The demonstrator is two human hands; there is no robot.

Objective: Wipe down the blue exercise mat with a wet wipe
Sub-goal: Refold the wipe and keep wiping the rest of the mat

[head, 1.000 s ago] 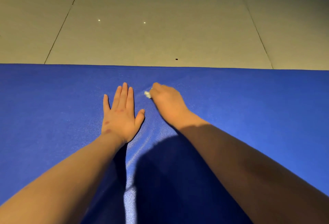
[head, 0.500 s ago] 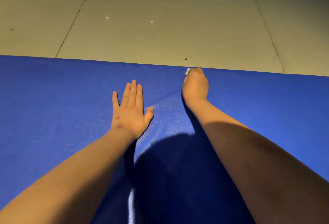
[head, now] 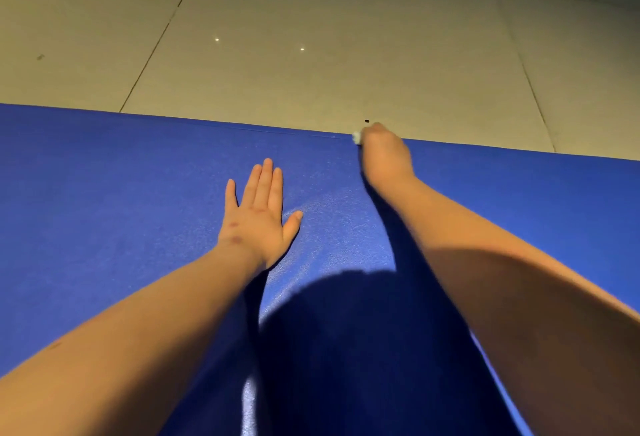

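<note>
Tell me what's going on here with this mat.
A person is wiping the blue exercise mat. The right hand grips a small bunched white wet wipe at the mat's far edge, beside the tiled floor. The left hand lies flat on the mat, fingers straight, nearer the person.

Pale tiled floor [head: 311, 82]; dark grout lines [head: 166, 30]; two light glints [head: 216, 39]; small dark speck [head: 367, 121].

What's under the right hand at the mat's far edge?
A white bit of wet wipe pokes out past the right hand, at the far edge of the blue mat. The hand covers the rest, so the wipe's fold cannot be seen.
</note>
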